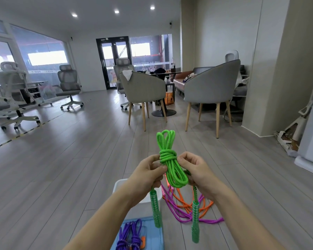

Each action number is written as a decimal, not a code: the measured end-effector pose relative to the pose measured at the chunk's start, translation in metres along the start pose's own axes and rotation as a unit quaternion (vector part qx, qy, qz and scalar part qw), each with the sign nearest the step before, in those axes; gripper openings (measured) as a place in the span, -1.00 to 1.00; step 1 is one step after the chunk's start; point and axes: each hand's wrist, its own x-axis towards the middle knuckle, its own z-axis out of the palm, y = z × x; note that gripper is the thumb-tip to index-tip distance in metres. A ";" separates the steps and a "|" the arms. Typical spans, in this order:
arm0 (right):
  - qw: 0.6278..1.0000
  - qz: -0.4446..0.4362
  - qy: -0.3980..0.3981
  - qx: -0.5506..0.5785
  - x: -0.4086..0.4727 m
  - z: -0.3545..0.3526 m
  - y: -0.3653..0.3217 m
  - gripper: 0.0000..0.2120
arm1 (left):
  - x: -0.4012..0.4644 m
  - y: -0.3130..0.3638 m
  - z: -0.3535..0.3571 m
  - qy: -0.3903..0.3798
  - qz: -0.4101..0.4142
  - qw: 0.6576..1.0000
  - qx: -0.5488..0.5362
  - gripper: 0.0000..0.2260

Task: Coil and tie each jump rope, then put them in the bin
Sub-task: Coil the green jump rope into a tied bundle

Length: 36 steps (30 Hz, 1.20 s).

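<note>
I hold a coiled green jump rope (172, 163) upright in front of me, with a knot wrapped round its middle. My left hand (148, 175) grips the bundle from the left, and my right hand (197, 173) grips it from the right. Its two green handles (195, 221) hang down below my hands. Below my left arm stands the white bin (119, 186) with a blue bottom, and a tied purple rope (129, 235) lies in it. Loose orange (183, 202) and magenta (181, 216) ropes lie tangled on the floor right of the bin.
The wood floor (79, 159) stretches ahead. Two grey armchairs (143, 91) and a round table stand further off at centre and right. Office chairs (69, 85) line the left by the windows. Cardboard and white parts (289, 136) lean on the right wall.
</note>
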 end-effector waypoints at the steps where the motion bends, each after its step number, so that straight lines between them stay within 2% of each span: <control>1: 1.000 -0.010 0.002 -0.006 0.001 0.000 0.001 -0.83 | 0.001 0.000 0.000 0.012 -0.009 1.000 -0.027 -0.71; 4: 1.000 -0.022 -0.001 -0.012 -0.001 0.004 -0.001 -0.82 | 0.002 0.002 0.001 0.017 -0.035 0.996 -0.077 -0.76; 9: 0.999 -0.032 -0.014 -0.023 -0.004 0.009 -0.006 -0.86 | -0.001 0.001 0.000 0.016 -0.018 0.999 0.038 -0.64; 15: 0.996 -0.022 -0.007 -0.083 0.001 0.006 -0.004 -0.77 | -0.001 -0.001 0.003 0.045 0.005 0.998 0.043 -0.66; 20: 0.982 -0.048 -0.043 -0.178 0.000 0.006 -0.009 -0.85 | -0.001 -0.004 0.005 0.082 0.033 0.994 0.070 -0.71; 24: 0.972 -0.020 -0.072 -0.222 0.002 -0.004 -0.007 -0.76 | -0.005 0.001 0.001 0.045 0.036 0.994 0.096 -0.74; 31: 0.980 -0.040 -0.057 -0.186 0.005 -0.008 -0.004 -0.78 | -0.007 0.013 -0.007 -0.027 0.023 0.987 0.158 -0.73; 36: 0.984 -0.052 -0.048 -0.166 0.004 -0.005 -0.004 -0.78 | -0.005 0.014 -0.004 -0.020 0.023 0.987 0.156 -0.67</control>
